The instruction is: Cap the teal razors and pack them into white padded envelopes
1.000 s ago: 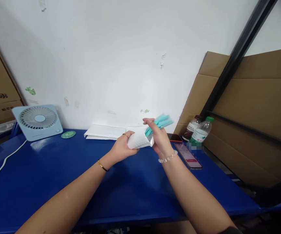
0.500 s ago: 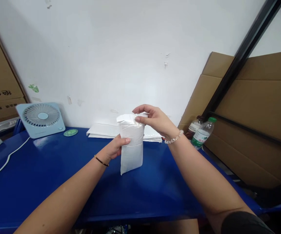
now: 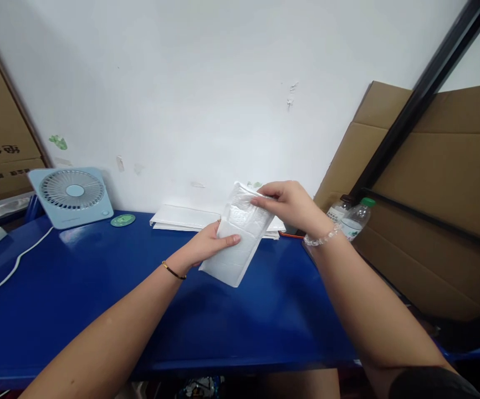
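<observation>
A white padded mailer (image 3: 238, 238) is held up over the blue table, tilted with its top toward the right. My left hand (image 3: 209, 243) grips its left side, thumb lying across the front face and the other fingers hidden behind. At the upper right edge, my right hand (image 3: 285, 202) pinches the mailer between thumb and fingers. Its surface is shiny and creased near the top. I cannot see what, if anything, is inside. Behind it, a flat stack of white mailers (image 3: 182, 217) lies against the wall.
On the blue table (image 3: 98, 310), a light blue fan (image 3: 75, 191) stands at the left with a white cable (image 3: 19, 257). A green round coaster (image 3: 122, 220) lies beside it. To the right are a green-capped bottle (image 3: 358, 216), a brown-capped bottle (image 3: 340, 208) and cardboard sheets (image 3: 439, 210).
The mailer has gone from nearly upright to leaning right, and its lower end has lifted. My right hand has shifted right with its top edge. The view has turned slightly.
</observation>
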Demonstrator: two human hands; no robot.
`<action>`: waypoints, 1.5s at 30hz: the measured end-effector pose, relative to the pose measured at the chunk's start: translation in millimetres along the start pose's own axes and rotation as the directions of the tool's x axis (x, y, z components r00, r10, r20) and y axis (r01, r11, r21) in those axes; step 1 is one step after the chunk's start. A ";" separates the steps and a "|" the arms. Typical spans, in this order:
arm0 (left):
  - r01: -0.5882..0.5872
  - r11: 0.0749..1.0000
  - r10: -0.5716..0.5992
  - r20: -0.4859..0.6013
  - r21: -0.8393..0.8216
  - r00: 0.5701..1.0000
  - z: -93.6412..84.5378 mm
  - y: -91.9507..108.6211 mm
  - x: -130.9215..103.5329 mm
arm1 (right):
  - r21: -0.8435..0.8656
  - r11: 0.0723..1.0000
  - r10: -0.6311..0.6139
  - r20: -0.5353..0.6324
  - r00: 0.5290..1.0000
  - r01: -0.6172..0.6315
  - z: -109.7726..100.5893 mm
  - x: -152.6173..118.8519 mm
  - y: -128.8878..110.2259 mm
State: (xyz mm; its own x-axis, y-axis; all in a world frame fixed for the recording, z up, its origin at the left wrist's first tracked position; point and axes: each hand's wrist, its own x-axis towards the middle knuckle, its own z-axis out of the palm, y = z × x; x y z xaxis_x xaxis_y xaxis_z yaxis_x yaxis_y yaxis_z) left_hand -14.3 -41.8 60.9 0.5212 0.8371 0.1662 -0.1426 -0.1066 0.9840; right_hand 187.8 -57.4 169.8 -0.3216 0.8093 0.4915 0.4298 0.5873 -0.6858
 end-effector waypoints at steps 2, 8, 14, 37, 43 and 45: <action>0.053 0.999 -0.053 0.017 -0.002 0.998 -1.1 -2.5 1.4 | -0.014 1.000 0.014 0.007 1.000 -0.014 1.4 7.0 9.9; -0.002 0.915 -0.193 -0.441 -0.403 0.876 -32.8 -24.2 27.2 | -0.379 0.924 -0.035 -0.211 0.977 -0.048 -2.6 14.5 56.6; -0.292 0.775 -0.397 -0.791 -0.561 0.466 -85.4 -36.2 63.9 | -0.662 0.742 0.130 -0.009 0.992 -0.103 -10.9 -16.1 135.6; 0.077 0.816 -0.398 -0.460 -0.573 0.794 22.9 -52.5 37.7 | -0.530 0.831 -0.007 -0.315 0.949 -0.170 15.5 -62.5 157.4; -0.057 0.909 -0.187 -0.527 -0.413 0.829 36.4 -69.3 40.3 | -0.355 0.933 -0.056 0.027 0.998 0.062 22.5 -86.2 137.0; -0.125 0.913 -0.145 -0.597 -0.388 0.789 29.2 -72.1 42.4 | -0.301 0.951 -0.020 0.181 0.983 0.075 23.3 -89.9 131.1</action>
State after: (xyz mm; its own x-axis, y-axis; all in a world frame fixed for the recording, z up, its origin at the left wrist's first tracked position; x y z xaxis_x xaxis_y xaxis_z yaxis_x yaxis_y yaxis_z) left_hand 42.6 -14.3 -1.2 -0.0706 0.9963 -0.0500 -0.5221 0.0058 0.8529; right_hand 253.4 -53.5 23.2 -0.4778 0.7823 0.3997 0.6386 0.6217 -0.4535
